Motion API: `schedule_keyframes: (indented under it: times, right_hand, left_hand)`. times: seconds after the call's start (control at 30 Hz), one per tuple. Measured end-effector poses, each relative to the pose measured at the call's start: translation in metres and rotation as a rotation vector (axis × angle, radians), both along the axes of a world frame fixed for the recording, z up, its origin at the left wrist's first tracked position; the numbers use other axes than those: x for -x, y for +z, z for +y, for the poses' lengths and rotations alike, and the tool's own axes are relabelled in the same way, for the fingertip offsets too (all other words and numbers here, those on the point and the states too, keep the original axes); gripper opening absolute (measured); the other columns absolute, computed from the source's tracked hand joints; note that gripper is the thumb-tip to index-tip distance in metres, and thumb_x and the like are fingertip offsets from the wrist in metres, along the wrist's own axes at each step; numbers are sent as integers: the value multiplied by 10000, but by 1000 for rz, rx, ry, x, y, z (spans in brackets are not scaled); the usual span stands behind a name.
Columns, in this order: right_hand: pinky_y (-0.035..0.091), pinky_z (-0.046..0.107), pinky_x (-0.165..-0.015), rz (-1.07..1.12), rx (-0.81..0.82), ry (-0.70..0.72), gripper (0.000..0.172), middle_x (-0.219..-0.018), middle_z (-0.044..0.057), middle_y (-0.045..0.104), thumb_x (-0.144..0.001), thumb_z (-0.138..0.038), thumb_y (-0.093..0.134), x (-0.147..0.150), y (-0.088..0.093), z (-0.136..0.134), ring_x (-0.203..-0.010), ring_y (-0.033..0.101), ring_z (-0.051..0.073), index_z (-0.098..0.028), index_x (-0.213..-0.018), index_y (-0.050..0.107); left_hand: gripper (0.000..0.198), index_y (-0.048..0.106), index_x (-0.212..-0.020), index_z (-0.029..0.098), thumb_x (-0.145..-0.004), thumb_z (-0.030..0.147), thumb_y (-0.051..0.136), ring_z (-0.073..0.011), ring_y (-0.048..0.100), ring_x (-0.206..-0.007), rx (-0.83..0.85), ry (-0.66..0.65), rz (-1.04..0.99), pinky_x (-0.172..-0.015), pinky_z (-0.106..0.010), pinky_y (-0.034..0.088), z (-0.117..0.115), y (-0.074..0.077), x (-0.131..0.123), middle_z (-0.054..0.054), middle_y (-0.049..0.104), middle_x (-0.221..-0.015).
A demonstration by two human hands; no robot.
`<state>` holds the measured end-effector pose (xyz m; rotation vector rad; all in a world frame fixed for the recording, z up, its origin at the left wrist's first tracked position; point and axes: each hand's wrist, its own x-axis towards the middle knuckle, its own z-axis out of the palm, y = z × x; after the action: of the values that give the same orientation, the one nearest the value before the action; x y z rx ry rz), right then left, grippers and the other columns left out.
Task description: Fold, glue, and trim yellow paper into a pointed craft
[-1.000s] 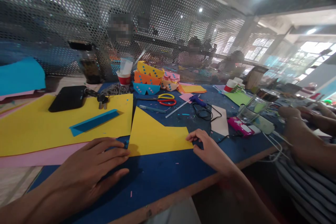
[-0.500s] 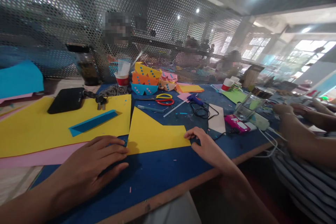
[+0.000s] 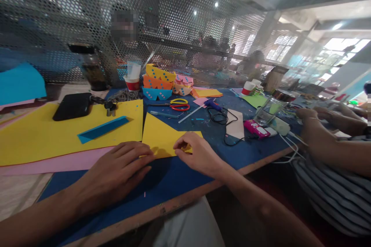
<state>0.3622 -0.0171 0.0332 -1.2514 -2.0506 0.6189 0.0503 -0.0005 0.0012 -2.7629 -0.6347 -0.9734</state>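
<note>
A cut piece of yellow paper (image 3: 159, 133) lies flat on the blue tabletop in front of me, with a slanted upper edge. My left hand (image 3: 127, 166) rests at its lower left corner, fingers stretched out and the tips touching the paper. Over the paper's right part is my right hand (image 3: 197, 152); its fingers are bent, with a gap between thumb and forefinger and nothing seen in them. Part of the sheet is hidden beneath this hand. Beyond the paper lie scissors (image 3: 179, 104) with red and yellow handles and a blue pen-like tool (image 3: 164, 114).
At left, a folded blue paper strip (image 3: 102, 129) and a black phone (image 3: 72, 106) lie on a large yellow sheet (image 3: 37, 139). Decorated paper crowns (image 3: 158, 82) stand behind. A glue gun (image 3: 213, 104), pink device (image 3: 256, 129) and glass jar (image 3: 272, 110) are right, near another person's arm (image 3: 324, 139).
My right hand has moved left from the paper's right edge to over the sheet. My left hand has shifted slightly right onto the corner. The view has moved a little.
</note>
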Motion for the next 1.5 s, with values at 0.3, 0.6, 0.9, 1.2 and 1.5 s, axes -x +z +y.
schedule_keyframes:
  times: [0.3, 0.6, 0.9, 1.2, 1.5]
  right_hand:
    - [525, 336, -909, -199, 160, -37, 214, -1051, 44, 823, -868, -38, 794, 18, 1, 13, -1021, 746, 239, -223, -971, 764]
    - [507, 365, -934, -245, 192, -80, 258, -1102, 56, 769, -856, -38, 727, 18, 5, 11, -1048, 703, 252, -219, -1039, 703]
    - [612, 361, -1030, 8, 199, 39, 421, -1199, 45, 785, -821, 88, 638, 0, -5, 10, -1116, 750, 211, -234, -1085, 704]
    - [623, 423, -1131, 20, 189, 53, 553, -1322, 84, 807, -791, 111, 573, -16, -7, 7, -1251, 778, 241, -210, -1208, 745]
    - [595, 420, -1191, 26, 188, -11, 553, -1334, 85, 811, -837, 109, 555, -42, -11, 2, -1313, 771, 233, -219, -1238, 749]
  left_hand:
    - [265, 804, -943, 250, -1100, 219, 594, -263, 803, -903, 497, 183, 207, -791, -366, 550, 19, 17, -64, -63, 842, -941]
    - [285, 762, -944, 261, -1129, 411, 605, -335, 803, -826, 595, 374, 282, -703, -393, 416, 25, 22, -82, -101, 838, -882]
    - [184, 812, -1021, 281, -996, 230, 637, -278, 788, -825, 664, 291, 228, -742, -364, 470, 32, 19, -68, -40, 846, -914]
    - [218, 835, -1051, 290, -1003, 266, 624, -290, 760, -910, 668, 212, 145, -822, -389, 513, 41, 4, -58, -57, 811, -978]
    - [180, 841, -1071, 291, -988, 280, 682, -317, 785, -1038, 728, 177, 136, -933, -414, 548, 50, 0, -50, -65, 826, -1061]
